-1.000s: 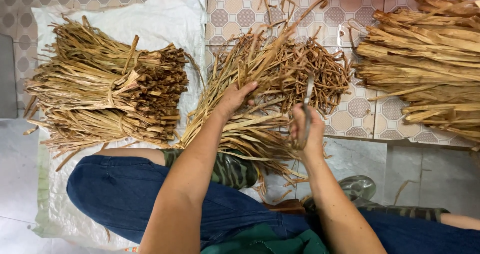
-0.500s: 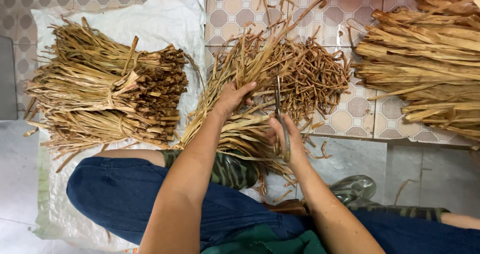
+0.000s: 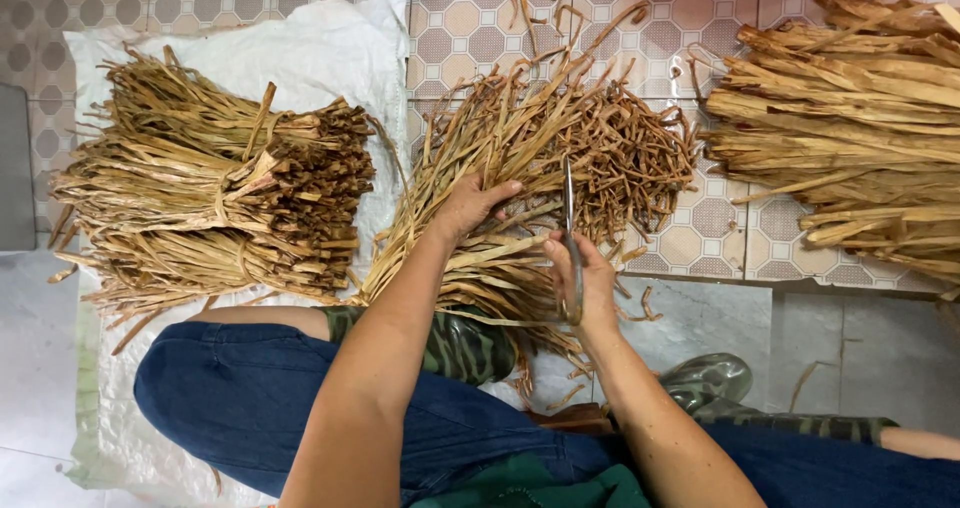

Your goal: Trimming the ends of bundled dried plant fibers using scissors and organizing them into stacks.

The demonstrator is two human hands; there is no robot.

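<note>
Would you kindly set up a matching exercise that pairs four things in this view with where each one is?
Things:
1. scissors
2. tied bundles
3. loose pile
4. left hand

Places:
A. on the white sack at the left
B. on the tiles at the far right
C. in the right hand, blades pointing away from the person
D. pressing on the middle heap of strips

Pairs: 1-C, 2-A, 3-B, 4-D
</note>
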